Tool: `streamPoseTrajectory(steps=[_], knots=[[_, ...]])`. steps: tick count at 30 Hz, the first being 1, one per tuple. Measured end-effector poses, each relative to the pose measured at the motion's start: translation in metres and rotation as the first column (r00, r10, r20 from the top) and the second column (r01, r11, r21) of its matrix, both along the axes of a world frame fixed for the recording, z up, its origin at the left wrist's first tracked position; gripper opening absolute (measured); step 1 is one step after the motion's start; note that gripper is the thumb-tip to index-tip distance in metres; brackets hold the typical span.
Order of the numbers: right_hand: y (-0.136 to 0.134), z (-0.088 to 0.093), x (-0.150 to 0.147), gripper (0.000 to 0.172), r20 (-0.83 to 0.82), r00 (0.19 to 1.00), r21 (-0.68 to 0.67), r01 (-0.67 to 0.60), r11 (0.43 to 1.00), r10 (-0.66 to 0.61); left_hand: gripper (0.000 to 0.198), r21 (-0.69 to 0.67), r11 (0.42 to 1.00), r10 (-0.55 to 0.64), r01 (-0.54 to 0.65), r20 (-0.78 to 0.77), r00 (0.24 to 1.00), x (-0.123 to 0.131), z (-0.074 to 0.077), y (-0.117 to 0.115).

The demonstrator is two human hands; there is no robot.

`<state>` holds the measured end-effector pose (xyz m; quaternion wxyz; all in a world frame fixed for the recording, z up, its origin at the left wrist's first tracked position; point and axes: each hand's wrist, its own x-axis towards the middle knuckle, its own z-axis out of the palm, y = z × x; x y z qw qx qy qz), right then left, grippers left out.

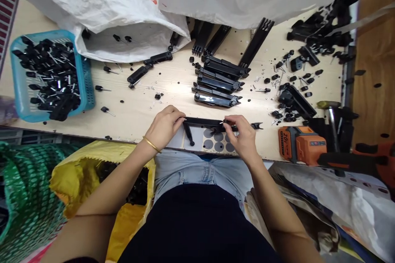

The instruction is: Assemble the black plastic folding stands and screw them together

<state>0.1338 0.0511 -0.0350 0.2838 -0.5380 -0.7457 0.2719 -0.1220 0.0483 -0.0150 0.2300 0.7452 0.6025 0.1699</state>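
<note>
Near the front edge of the table, my left hand (165, 127) is closed on the left end of a long black plastic bar (203, 122). My right hand (242, 133) pinches a small black-headed screw (225, 122) at the bar's right end; its bright shank points left. A short black arm (188, 133) slants down from the bar's left end. Another black part with a forked tip (256, 125) lies partly behind my right fingers. Beneath these is a sheet of round grey stickers (218, 146).
Several black folded assemblies (219, 80) lie stacked beyond my hands. A blue basket (88, 86) of black-headed screws stands left, beside an open white sack (123, 45). Loose black parts (296, 98), a hammer (331, 119) and an orange power tool battery (304, 144) lie right.
</note>
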Motion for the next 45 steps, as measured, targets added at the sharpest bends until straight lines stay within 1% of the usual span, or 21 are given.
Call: streamPoseTrajectory(steps=[2, 3, 6, 9, 13, 15, 18, 21, 23, 24, 26, 28, 29, 32, 35, 36, 38, 40, 42, 44, 45], knots=[[0.000, -0.001, -0.001, 0.018, 0.106, 0.989, 0.061, -0.114, 0.992, 0.107, 0.018, -0.008, 1.000, -0.002, 0.002, -0.020, 1.000, -0.001, -0.001, 0.002], [0.000, -0.004, -0.001, 0.019, 0.143, 0.983, 0.082, -0.132, 0.988, 0.120, 0.018, -0.013, 1.000, -0.001, 0.000, -0.029, 1.000, -0.002, -0.002, 0.003], [-0.001, -0.022, 0.001, 0.024, 0.198, 0.977, 0.138, -0.112, 0.984, 0.084, 0.018, -0.017, 1.000, 0.006, -0.008, -0.064, 0.998, -0.005, -0.002, 0.005], [-0.004, -0.038, 0.009, 0.032, 0.274, 0.955, 0.183, -0.171, 0.968, 0.117, 0.018, -0.034, 0.999, -0.029, 0.025, -0.118, 0.993, -0.003, 0.001, 0.006], [-0.009, -0.046, 0.020, 0.045, 0.393, 0.902, 0.259, -0.298, 0.919, 0.181, 0.017, -0.038, 0.995, -0.102, 0.096, -0.211, 0.972, 0.007, 0.005, 0.003], [-0.010, -0.047, 0.023, 0.053, 0.417, 0.888, 0.281, -0.331, 0.901, 0.196, 0.017, -0.014, 0.990, -0.138, 0.138, -0.216, 0.967, 0.009, 0.003, 0.001], [-0.012, -0.051, 0.025, 0.058, 0.437, 0.878, 0.262, -0.331, 0.907, 0.194, 0.017, 0.045, 0.984, -0.168, 0.174, -0.112, 0.979, 0.002, -0.008, 0.002], [-0.013, -0.056, 0.025, 0.055, 0.457, 0.869, 0.233, -0.322, 0.918, 0.189, 0.014, 0.077, 0.980, -0.187, 0.184, 0.033, 0.982, -0.009, -0.025, 0.004], [-0.014, -0.059, 0.024, 0.052, 0.470, 0.866, 0.254, -0.321, 0.912, 0.174, 0.008, 0.093, 0.978, -0.194, 0.185, 0.096, 0.976, -0.012, -0.034, 0.005], [-0.015, -0.060, 0.024, 0.051, 0.470, 0.867, 0.272, -0.321, 0.907, 0.166, 0.009, 0.102, 0.980, -0.183, 0.170, 0.126, 0.975, -0.013, -0.038, 0.006], [-0.017, -0.062, 0.024, 0.052, 0.467, 0.870, 0.284, -0.317, 0.905, 0.158, 0.021, 0.101, 0.988, -0.133, 0.115, 0.193, 0.972, -0.013, -0.043, 0.006], [-0.019, -0.063, 0.023, 0.054, 0.474, 0.867, 0.263, -0.304, 0.916, 0.152, 0.033, 0.075, 0.994, -0.091, 0.074, 0.258, 0.962, -0.013, -0.046, 0.005], [-0.020, -0.064, 0.022, 0.055, 0.483, 0.863, 0.247, -0.294, 0.923, 0.146, 0.034, 0.054, 0.996, -0.080, 0.068, 0.282, 0.956, -0.013, -0.047, 0.005], [-0.021, -0.066, 0.022, 0.056, 0.512, 0.850, 0.227, -0.273, 0.935, 0.123, 0.024, -0.004, 0.998, -0.056, 0.061, 0.311, 0.949, -0.014, -0.049, 0.008], [-0.019, -0.067, 0.023, 0.057, 0.517, 0.844, 0.212, -0.292, 0.933, 0.147, 0.024, -0.096, 0.990, -0.081, 0.106, 0.232, 0.969, -0.018, -0.047, 0.018], [-0.017, -0.067, 0.024, 0.057, 0.508, 0.847, 0.213, -0.302, 0.929, 0.159, 0.025, -0.127, 0.981, -0.120, 0.143, 0.175, 0.977, -0.020, -0.045, 0.021], [-0.014, -0.066, 0.025, 0.056, 0.486, 0.857, 0.219, -0.310, 0.925, 0.172, 0.031, -0.174, 0.950, -0.255, 0.259, 0.047, 0.966, -0.023, -0.036, 0.027], [-0.013, -0.062, 0.024, 0.055, 0.470, 0.867, 0.203, -0.287, 0.936, 0.164, 0.044, -0.182, 0.891, -0.433, 0.415, -0.074, 0.898, -0.023, -0.025, 0.028], [-0.015, -0.055, 0.017, 0.054, 0.459, 0.878, 0.165, -0.238, 0.957, 0.139, 0.062, -0.154, 0.826, -0.563, 0.542, -0.179, 0.807, -0.015, -0.013, 0.024], [-0.022, -0.044, 0.007, 0.056, 0.435, 0.893, 0.137, -0.188, 0.973, 0.111, 0.073, -0.105, 0.796, -0.601, 0.597, -0.261, 0.755, 0.000, -0.004, 0.016], [-0.027, -0.038, 0.000, 0.057, 0.417, 0.903, 0.132, -0.172, 0.976, 0.103, 0.073, -0.083, 0.795, -0.596, 0.601, -0.289, 0.749, 0.010, 0.000, 0.012]])
